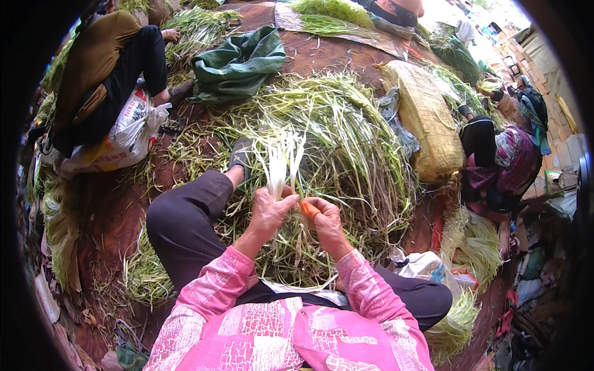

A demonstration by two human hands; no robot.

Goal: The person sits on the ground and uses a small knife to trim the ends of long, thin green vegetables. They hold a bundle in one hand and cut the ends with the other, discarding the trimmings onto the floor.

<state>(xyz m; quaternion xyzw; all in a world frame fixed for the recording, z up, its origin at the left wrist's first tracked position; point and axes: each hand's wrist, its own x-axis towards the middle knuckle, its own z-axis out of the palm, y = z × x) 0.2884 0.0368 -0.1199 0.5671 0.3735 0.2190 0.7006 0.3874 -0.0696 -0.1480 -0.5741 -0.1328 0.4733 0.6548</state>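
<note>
My left hand is closed around a small bunch of pale green-white stalks, which stand up from the fist. Beside it, my right hand pinches the lower part of a stalk between thumb and forefinger, and an orange cover shows on one digit. Dry, brownish strands hang below the two hands. Both hands are over a large heap of long green stalks, spread out in front of me and between my legs.
A green sack lies beyond the heap, and a yellow woven sack stands right of it. One person sits at left on a white printed sack; another person sits at right. More stalks lie on the reddish floor.
</note>
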